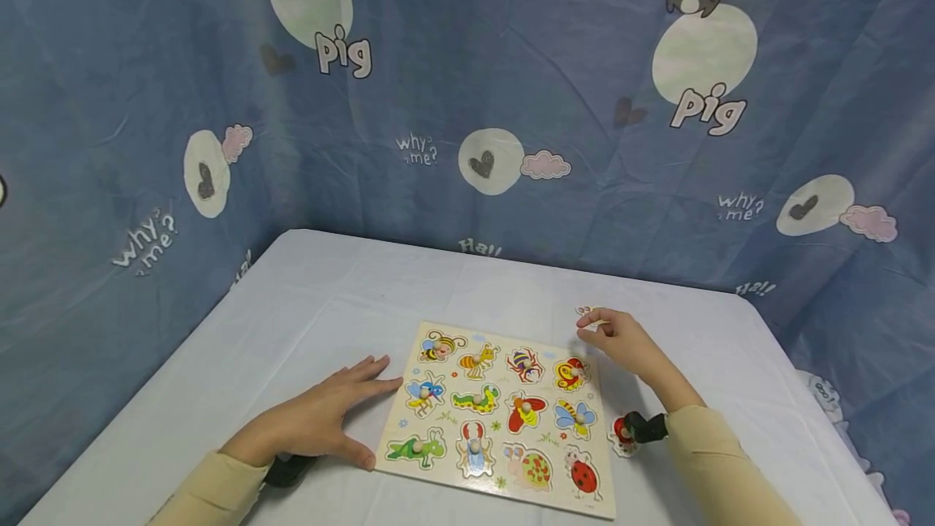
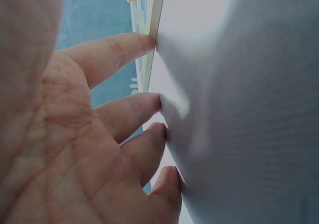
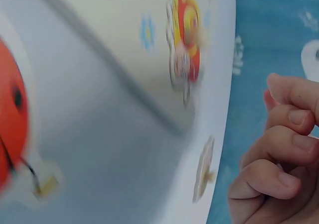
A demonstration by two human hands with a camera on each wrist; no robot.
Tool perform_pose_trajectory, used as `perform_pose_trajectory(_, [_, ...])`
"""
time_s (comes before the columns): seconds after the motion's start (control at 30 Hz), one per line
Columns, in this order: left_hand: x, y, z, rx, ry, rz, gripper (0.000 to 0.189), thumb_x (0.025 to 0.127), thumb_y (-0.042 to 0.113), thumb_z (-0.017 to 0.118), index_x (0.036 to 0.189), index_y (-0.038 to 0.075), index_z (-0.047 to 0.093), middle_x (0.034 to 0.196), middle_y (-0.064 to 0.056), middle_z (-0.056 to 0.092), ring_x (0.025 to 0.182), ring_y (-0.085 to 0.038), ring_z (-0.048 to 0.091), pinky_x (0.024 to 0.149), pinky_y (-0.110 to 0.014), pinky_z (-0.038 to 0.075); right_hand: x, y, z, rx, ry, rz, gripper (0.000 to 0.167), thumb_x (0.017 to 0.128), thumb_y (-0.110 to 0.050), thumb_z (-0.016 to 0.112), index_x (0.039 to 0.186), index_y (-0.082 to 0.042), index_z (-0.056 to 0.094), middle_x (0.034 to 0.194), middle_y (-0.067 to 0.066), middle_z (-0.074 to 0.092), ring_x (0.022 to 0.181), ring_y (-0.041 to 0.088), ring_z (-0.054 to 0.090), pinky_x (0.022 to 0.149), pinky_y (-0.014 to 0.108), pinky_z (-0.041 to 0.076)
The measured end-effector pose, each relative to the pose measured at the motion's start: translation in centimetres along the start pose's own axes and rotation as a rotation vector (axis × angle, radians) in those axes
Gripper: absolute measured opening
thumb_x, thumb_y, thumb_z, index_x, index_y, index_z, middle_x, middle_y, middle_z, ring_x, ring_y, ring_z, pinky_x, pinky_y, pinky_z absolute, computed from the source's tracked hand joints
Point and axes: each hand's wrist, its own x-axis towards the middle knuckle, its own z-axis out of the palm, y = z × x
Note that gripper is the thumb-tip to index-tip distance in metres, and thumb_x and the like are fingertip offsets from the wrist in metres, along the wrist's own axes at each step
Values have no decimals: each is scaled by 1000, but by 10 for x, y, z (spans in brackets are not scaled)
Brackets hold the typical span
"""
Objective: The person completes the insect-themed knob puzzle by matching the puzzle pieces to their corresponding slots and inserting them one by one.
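A wooden knob puzzle board (image 1: 504, 487) with insect pictures lies on the white table. My left hand (image 1: 321, 416) rests at the board's left side, fingers spread, with thumb and index fingertip touching its edge. In the left wrist view, the other fingertips (image 2: 155, 102) press on the cloth. My right hand (image 1: 621, 341) hovers beyond the board's far right corner, fingers bent and nothing between them. Close by lies a loose puzzle piece (image 3: 203, 171) with a knob, mostly hidden by the hand in the head view. A red ladybug piece (image 1: 623, 433) lies right of the board.
Knobbed pieces such as the caterpillar (image 1: 475, 399) and the spider (image 1: 524, 364) sit in the board. The snail spot (image 1: 529, 467) and ladybug spot (image 1: 583, 475) show no knobs. A blue printed curtain (image 1: 409, 88) hangs behind the table.
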Motion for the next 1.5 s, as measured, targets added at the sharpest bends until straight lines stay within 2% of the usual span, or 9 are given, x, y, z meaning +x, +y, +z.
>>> perform_pose_trajectory(0.07, [0,0,0,0,-1,-2,112,66,52,98,160,16,52,176,-25,28,162,-56,22,125,-80,21,4,4,-5,4,20,32,26,105,-24,68,123,-4,69,70,1,51,65,14,41,59,27,34])
perform_pose_trajectory(0.23, [0,-1,1,-1,0,-1,111,66,53,98,161,17,52,176,-24,28,162,-55,22,125,-80,21,12,14,-12,2,55,97,28,106,-26,67,126,-6,68,105,13,71,85,20,55,71,31,43])
perform_pose_trajectory(0.3, [0,-1,1,0,1,-1,111,66,53,98,161,17,52,176,-23,28,162,-55,22,125,-79,21,15,19,-14,-4,66,118,29,106,-27,67,127,-7,68,109,13,71,87,20,55,72,31,44])
perform_pose_trajectory(0.43, [0,-2,1,5,4,-2,111,66,53,98,161,17,52,176,-23,29,162,-54,22,125,-79,21,23,31,-17,-3,84,149,31,106,-29,68,128,-7,69,102,11,66,83,20,51,71,32,41])
perform_pose_trajectory(0.7, [-1,-1,1,-3,4,-6,112,66,53,98,161,18,52,176,-22,28,163,-54,22,125,-79,21,32,46,-20,-1,105,218,33,106,-27,64,132,-6,66,127,21,61,100,29,53,79,35,41])
perform_pose_trajectory(1.0, [-2,0,0,-10,7,-11,111,65,52,98,160,17,52,176,-23,29,162,-54,22,124,-80,22,39,53,-20,-2,108,219,35,107,-27,62,134,-5,66,150,26,56,121,38,54,99,50,48])
perform_pose_trajectory(1.13, [-1,-1,0,-5,6,-14,112,66,53,98,161,17,52,176,-22,28,162,-54,22,124,-80,22,42,54,-19,-6,107,208,34,107,-26,63,132,-3,66,149,27,57,124,40,54,103,54,48])
perform_pose_trajectory(1.37, [-1,-2,1,-10,-1,-22,111,66,53,98,161,19,52,177,-21,28,163,-53,21,125,-80,22,50,55,-20,-55,98,183,31,107,-26,64,128,-4,70,125,21,65,100,30,53,81,37,41])
perform_pose_trajectory(1.5, [-1,-1,1,-14,-4,-32,110,67,52,99,161,19,52,177,-21,28,163,-53,21,125,-80,22,52,55,-19,-63,93,168,29,107,-25,65,125,-4,71,112,17,65,94,27,51,76,35,39])
